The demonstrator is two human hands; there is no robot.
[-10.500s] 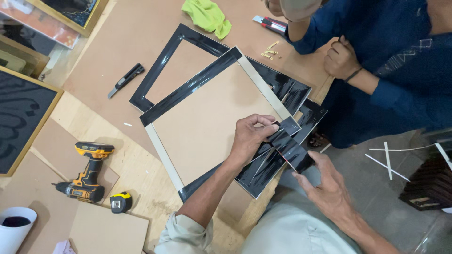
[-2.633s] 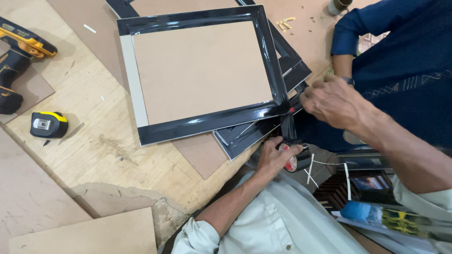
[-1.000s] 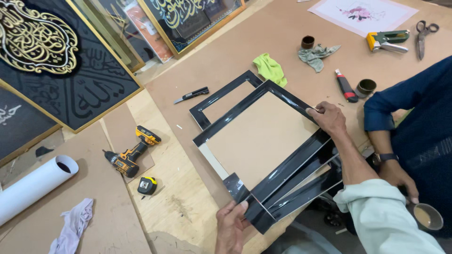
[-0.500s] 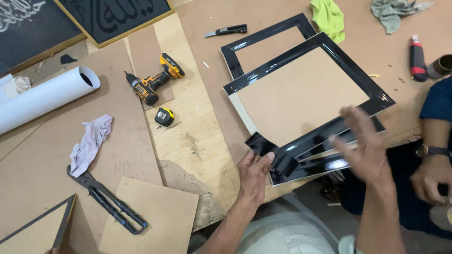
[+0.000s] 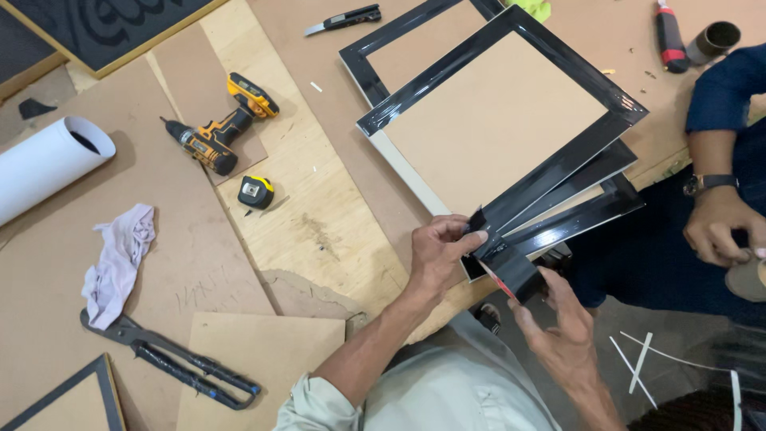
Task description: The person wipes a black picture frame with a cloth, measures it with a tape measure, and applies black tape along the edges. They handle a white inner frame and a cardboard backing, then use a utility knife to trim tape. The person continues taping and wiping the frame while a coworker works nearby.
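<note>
A glossy black picture frame (image 5: 558, 169) with a brown backing board lies on top of other black frames at the table's near edge. My left hand (image 5: 439, 251) pinches the near corner of this frame, its fingertips on a strip of black tape there. My right hand (image 5: 558, 335) is just below the table edge and holds the loose end of that black tape (image 5: 515, 275), pulled out from the corner. Both hands are close together at the same corner.
A yellow-black drill (image 5: 219, 136) and a tape measure (image 5: 257, 191) lie to the left. Further left are a white tube (image 5: 48, 164), a cloth (image 5: 120, 259) and long-handled cutters (image 5: 171, 363). A co-worker's hand (image 5: 718, 227) with a watch holds a tape roll at the right.
My right hand has dropped from above the frames to below the corner and now holds the tape. My left hand has shifted onto the frame corner. The view has moved closer.
</note>
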